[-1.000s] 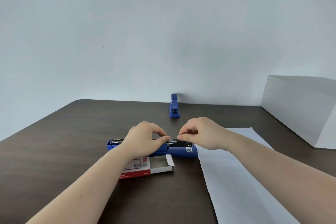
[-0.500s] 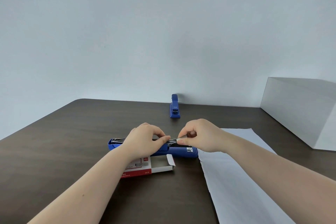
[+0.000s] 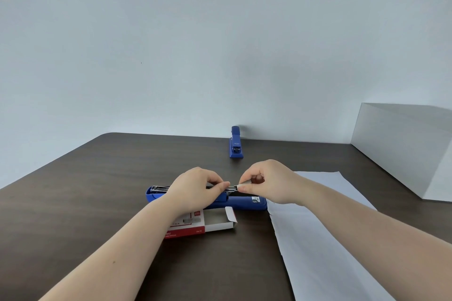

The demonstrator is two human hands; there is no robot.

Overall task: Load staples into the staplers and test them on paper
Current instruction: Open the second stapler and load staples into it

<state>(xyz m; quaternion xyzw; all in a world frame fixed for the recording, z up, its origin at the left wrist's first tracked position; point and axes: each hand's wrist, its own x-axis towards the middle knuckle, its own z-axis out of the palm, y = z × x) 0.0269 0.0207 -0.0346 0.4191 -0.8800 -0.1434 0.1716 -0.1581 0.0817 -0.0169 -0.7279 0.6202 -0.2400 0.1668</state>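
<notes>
The open stapler (image 3: 242, 201) lies flat on the dark table (image 3: 73, 203), its long side toward the person, and it serves as the mark for everything else. At its left end the metal magazine (image 3: 160, 188) shows, lid swung back. Over its middle the left hand (image 3: 195, 189) has fingers curled, pinching the staple strip (image 3: 232, 187) from the left. Just right of that, above the stapler's right half, the right hand (image 3: 267, 182) pinches the same strip from the other end; the strip hangs just over the channel, and whether it touches it I cannot tell. Nearer the person than the stapler, touching or almost touching it, sits the staple box (image 3: 195, 225), red and white with its flap open. Right of the stapler's right end lies the sheet of paper (image 3: 318, 239), unmarked as far as I can see. Well beyond the stapler stands a second blue stapler (image 3: 236, 143), closed. Far right is a white box (image 3: 403, 149).

By my reckoning the task is early: the first stapler is being loaded, not yet closed or tested, and the second looks untouched.
</notes>
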